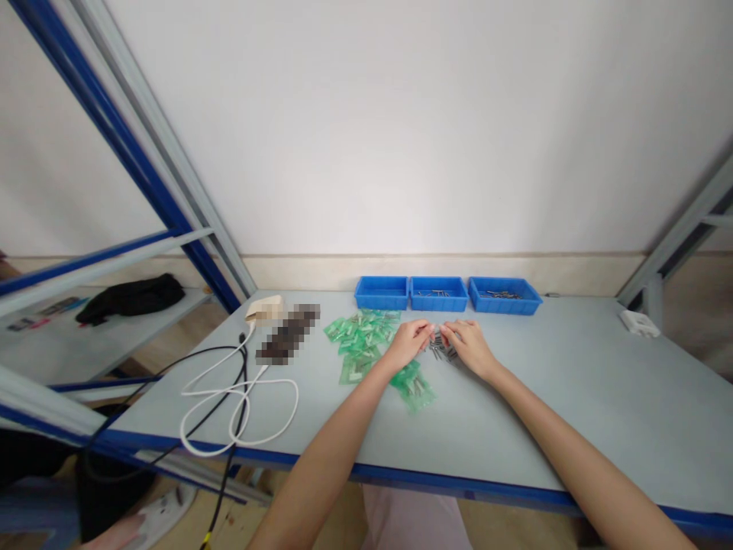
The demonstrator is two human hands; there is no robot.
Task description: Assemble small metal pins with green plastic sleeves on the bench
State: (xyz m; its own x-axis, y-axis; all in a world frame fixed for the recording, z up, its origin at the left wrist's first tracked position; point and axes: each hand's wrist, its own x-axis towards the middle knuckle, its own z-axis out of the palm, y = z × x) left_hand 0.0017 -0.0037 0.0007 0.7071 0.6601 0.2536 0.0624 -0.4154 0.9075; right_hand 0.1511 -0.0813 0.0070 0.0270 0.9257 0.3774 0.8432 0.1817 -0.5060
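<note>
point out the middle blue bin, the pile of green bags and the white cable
middle blue bin (438, 303): head view, on its front wall
pile of green bags (360, 336): head view, on the bags at the middle of the pile
white cable (239, 393): head view, on a loop of the coil

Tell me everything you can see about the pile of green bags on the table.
The green bags are small, see-through plastic pouches, flat and glossy, strewn in a loose overlapping heap on the grey table, just in front of the left blue bin. A few more lie apart, nearer the table's front edge, under the left forearm. The left hand rests at the heap's right edge. What they contain is too small to tell.
</note>
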